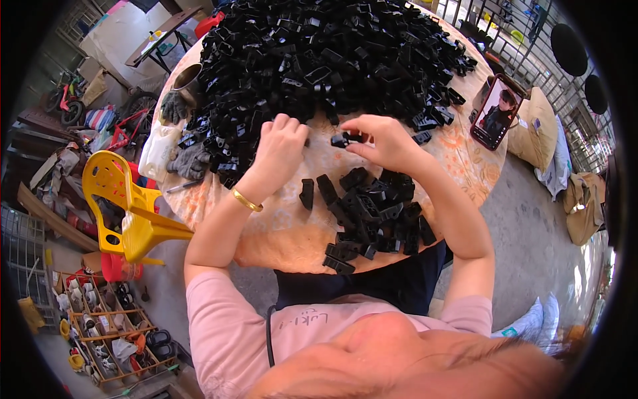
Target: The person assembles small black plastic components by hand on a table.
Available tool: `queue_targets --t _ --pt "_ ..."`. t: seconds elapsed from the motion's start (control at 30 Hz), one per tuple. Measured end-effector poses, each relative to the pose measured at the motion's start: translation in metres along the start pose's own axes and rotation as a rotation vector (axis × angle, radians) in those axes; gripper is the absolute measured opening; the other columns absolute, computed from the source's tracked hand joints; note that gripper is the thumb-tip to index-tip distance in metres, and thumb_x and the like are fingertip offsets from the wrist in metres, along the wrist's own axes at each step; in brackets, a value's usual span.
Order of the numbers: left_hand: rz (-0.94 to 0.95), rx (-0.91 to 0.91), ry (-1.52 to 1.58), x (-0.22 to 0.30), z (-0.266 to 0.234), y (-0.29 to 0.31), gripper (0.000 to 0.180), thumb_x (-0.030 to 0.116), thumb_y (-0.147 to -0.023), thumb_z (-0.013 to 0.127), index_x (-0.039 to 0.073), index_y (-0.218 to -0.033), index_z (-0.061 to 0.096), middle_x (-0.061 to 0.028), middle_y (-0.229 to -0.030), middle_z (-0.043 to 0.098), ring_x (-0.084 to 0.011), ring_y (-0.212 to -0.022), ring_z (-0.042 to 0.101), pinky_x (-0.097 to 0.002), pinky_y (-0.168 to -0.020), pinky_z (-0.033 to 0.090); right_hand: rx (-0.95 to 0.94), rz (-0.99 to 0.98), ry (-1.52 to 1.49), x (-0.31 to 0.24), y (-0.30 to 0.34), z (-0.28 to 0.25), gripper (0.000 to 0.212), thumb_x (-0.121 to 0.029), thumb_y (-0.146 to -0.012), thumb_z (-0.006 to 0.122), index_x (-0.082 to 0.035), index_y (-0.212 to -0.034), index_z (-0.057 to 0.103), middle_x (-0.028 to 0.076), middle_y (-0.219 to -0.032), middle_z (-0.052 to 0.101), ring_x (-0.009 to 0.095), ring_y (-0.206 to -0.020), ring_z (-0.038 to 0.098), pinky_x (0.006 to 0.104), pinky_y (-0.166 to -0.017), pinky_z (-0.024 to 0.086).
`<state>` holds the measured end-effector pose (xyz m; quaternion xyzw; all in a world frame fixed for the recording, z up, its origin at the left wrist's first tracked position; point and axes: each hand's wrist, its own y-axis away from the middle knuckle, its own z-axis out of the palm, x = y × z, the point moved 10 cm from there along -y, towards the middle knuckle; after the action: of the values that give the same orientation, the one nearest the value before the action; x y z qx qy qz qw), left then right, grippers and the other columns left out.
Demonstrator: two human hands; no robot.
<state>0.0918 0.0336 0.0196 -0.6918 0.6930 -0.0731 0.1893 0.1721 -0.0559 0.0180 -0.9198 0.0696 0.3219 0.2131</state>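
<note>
My right hand (385,141) pinches a small black plastic part (341,140) between thumb and fingers, just above the patterned tablecloth (282,229). To its left my left hand (282,145) is closed, knuckles up; a dark bit shows beside its fingers, and what it grips is mostly hidden. Beyond both hands a large heap of black plastic parts (319,60) covers the far side of the round table. A smaller pile of similar black parts (375,207) lies near the table's front edge, with a single black part (306,193) at its left.
Grey gloves (189,161), a metal cup (187,78) and a pen (183,187) sit at the table's left side. A phone (496,112) stands upright at the right edge. A yellow chair (126,206) and a shoe rack (109,326) are on the left; sacks (535,130) lean at the right.
</note>
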Motion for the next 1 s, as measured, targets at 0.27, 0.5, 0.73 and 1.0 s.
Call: queue_targets --t 0.27,0.5,0.73,1.0 --pt "-0.470 -0.006 1.543 -0.009 0.029 -0.003 0.021 0.006 -0.081 0.061 -0.002 -0.099 0.054 -0.0075 -0.089 0.062 -0.0175 -0.076 0.061 -0.0291 -0.066 0.050 0.339 -0.323 -0.155 -0.043 0.005 -0.020 0.032 -0.001 -0.072 0.067 -0.004 -0.103 0.061 0.010 -0.094 0.061 0.023 -0.080 0.062 0.0294 -0.067 0.051" --pt "-0.573 -0.056 2.253 0.000 0.029 -0.001 0.034 -0.002 -0.082 0.058 -0.002 -0.115 0.052 -0.0068 -0.101 0.060 -0.0139 -0.086 0.061 -0.0268 -0.081 0.050 0.357 -0.172 -0.326 -0.026 0.003 -0.020 0.031 0.002 -0.073 0.067 0.002 -0.104 0.060 0.011 -0.093 0.060 0.018 -0.078 0.062 0.0265 -0.067 0.053" --pt "-0.478 0.063 1.854 -0.013 0.026 0.002 0.032 -0.001 -0.080 0.063 -0.001 -0.111 0.056 -0.0039 -0.102 0.059 -0.0114 -0.089 0.059 -0.0247 -0.082 0.048 0.409 -0.072 -0.431 -0.023 0.006 -0.020 0.032 0.002 -0.073 0.068 0.003 -0.104 0.060 0.010 -0.093 0.061 0.017 -0.079 0.062 0.0257 -0.068 0.053" --pt "-0.332 0.120 1.453 -0.014 0.005 0.000 0.027 -0.003 -0.081 0.060 0.000 -0.108 0.057 -0.0012 -0.092 0.060 -0.0069 -0.083 0.057 -0.0215 -0.076 0.047 0.499 -0.160 -0.307 -0.034 0.012 -0.026 0.032 0.000 -0.072 0.069 0.001 -0.103 0.061 0.010 -0.094 0.062 0.017 -0.077 0.061 0.0259 -0.067 0.052"
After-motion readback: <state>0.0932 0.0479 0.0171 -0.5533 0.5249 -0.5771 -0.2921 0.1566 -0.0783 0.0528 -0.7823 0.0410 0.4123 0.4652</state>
